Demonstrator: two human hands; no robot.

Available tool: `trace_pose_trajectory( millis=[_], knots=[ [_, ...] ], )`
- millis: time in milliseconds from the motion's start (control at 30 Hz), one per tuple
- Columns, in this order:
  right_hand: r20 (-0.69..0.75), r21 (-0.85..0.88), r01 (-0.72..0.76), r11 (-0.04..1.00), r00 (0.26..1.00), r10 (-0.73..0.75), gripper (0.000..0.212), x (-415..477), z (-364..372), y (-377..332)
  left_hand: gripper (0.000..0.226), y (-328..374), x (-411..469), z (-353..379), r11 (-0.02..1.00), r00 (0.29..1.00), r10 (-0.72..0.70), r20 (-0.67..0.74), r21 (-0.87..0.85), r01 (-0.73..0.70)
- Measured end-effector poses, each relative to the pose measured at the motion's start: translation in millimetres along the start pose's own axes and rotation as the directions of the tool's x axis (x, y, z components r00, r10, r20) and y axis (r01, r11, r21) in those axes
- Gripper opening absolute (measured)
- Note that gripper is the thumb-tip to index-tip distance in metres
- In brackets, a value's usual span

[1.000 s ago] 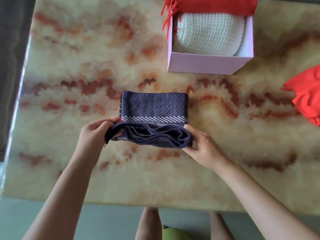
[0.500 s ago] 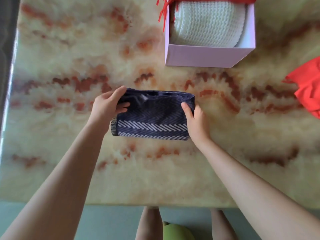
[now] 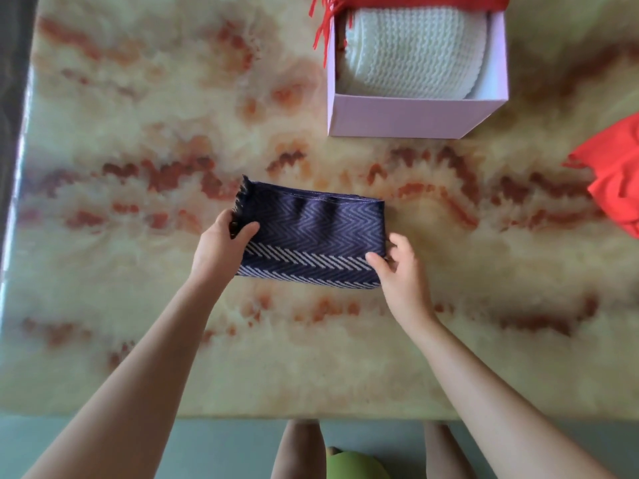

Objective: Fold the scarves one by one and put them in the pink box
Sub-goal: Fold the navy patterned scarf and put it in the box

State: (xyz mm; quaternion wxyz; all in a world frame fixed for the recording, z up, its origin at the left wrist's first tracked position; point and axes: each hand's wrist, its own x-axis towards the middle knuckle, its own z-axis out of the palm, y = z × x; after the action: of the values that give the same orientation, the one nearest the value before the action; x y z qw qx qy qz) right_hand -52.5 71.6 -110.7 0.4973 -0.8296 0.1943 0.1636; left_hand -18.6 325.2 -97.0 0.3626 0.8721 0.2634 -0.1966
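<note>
Fold pressed flatter than half-second back: navy scarf (image 3: 311,236) lies folded on desk (image 3: 138,98), near pink box (image 3: 408,115). Left hand (image 3: 221,243) grips fringed left end; right hand (image 3: 401,271) at right end, thumb on cloth, hold unclear. White knit scarf (image 3: 415,53) already boxed. Remaining: box navy, fold red scarf (image 3: 615,178).

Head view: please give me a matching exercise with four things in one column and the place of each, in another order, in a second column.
Things
1. navy zigzag scarf
2. white knitted scarf
3. pink box
4. loose red scarf

Places
A. lying at the right edge of the table
B. inside the pink box
C. standing open on the far side of the table
D. one end gripped by the left hand

Pairs: 1-D, 2-B, 3-C, 4-A
</note>
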Motion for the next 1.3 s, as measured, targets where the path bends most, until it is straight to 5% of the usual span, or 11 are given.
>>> trace_pose_trajectory(
  millis=[167,400,533,667,800,1100,1200,1300],
  knots=[
    [-0.189,-0.199,0.105,0.974,0.972,-0.143,0.033,11,9,-13,0.037,5,-1,12,0.98,0.982,0.078,-0.173,0.193,-0.044],
    [-0.259,-0.348,-0.081,0.934,0.966,-0.013,0.036,10,19,-5,0.036,2,2,23,0.932,0.985,0.044,-0.165,0.363,0.019],
    [-0.296,-0.288,-0.057,0.956,0.955,-0.033,0.025,11,14,-7,0.036,-8,4,22,0.992,0.975,0.067,-0.213,0.117,-0.043],
    [-0.133,-0.104,0.087,0.991,0.986,-0.101,0.029,4,3,-1,0.047,-8,-2,12,0.969,0.994,-0.062,-0.085,-0.242,0.039],
    [-0.035,0.127,-0.003,0.992,0.999,0.007,0.039,5,-1,-6,0.051,-12,-6,6,0.953,0.994,-0.096,0.046,-0.284,0.105],
    [0.041,0.083,0.028,0.996,0.999,-0.031,0.05,1,0,-17,0.045,-17,-16,-6,0.882,0.999,0.002,0.043,-0.472,0.019],
    [0.123,0.021,-0.023,1.0,0.992,0.021,0.041,-6,-7,-10,0.034,-21,-21,-10,0.844,0.983,-0.036,0.181,-0.521,0.127],
    [0.241,0.118,-0.128,0.985,0.966,0.096,0.041,-12,-15,-6,0.015,-24,-29,-11,0.682,0.9,0.035,0.434,-0.669,0.296]
  ],
)
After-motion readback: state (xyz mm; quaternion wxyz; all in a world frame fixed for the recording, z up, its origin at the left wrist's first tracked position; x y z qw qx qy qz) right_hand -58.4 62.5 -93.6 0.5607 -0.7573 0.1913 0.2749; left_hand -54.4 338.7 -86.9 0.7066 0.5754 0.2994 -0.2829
